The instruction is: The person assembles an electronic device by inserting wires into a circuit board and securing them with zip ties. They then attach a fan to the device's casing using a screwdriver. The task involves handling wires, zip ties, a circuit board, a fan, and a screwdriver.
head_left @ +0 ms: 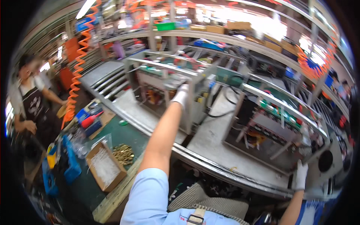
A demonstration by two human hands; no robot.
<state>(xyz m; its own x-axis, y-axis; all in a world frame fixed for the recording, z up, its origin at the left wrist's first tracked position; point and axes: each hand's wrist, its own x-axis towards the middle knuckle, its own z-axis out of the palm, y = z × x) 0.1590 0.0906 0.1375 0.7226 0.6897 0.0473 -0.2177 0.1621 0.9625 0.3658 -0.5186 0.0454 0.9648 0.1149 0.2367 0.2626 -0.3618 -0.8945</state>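
Two open metal chassis with circuit boards and wiring inside stand side by side on the line in front of me. My left hand (181, 96), in a white glove, reaches forward to the front right post of the left chassis (191, 108) and appears closed around it; its fingertips are partly hidden. My right hand (301, 175), also gloved, is low at the front right corner of the right chassis (258, 150), beside a side panel with a round dark opening (325, 161). How its fingers are bent is unclear. A black cable (221, 114) runs between the two chassis.
On the green bench at left are a cardboard box of white pieces (105, 168), a pile of brass-coloured parts (123, 154) and blue bins (71, 161). A co-worker (33, 101) stands beyond. Orange coiled hoses (78, 63) hang down. Rollers (108, 82) continue leftward; a loaded shelf (210, 34) spans behind.
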